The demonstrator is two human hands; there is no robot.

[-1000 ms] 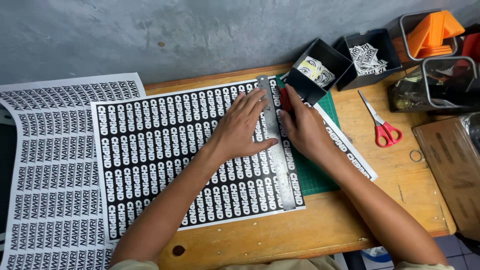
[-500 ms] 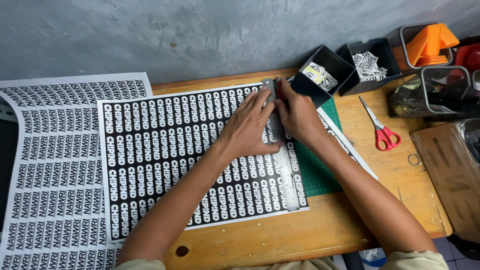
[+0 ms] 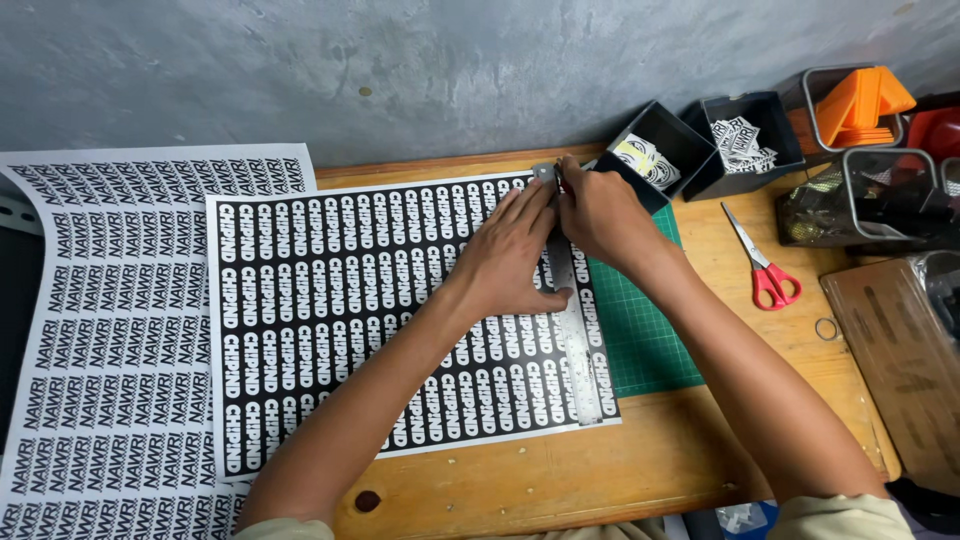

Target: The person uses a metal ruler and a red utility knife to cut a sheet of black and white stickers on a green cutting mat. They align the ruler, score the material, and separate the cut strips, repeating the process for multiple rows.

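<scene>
Left hand (image 3: 515, 255) flat, fingers spread, palm down, pressing a steel ruler (image 3: 572, 320) onto a black sticker sheet (image 3: 380, 310); nothing clasped in that grip, just pinning. Ruler runs lengthwise down the sheet's right side, from under the grip toward the near edge of the table (image 3: 620, 460). Right hand (image 3: 600, 215) sits just beside the left, touching it at the ruler's far end, grip closed around a small cutting tool (image 3: 560, 180); only a sliver of the tool shows, so its kind is hard to tell. Under the sheet's right edge, right of both grips, a green cutting mat (image 3: 640, 330). Further right of the grips, well apart: red-handled scissors (image 3: 765, 270). Just beyond the right grip: two black open boxes (image 3: 700, 140) with small cut stickers inside. Left of the grips, overlapped by the black sheet: a white sticker sheet (image 3: 100, 350) hanging off the table.
</scene>
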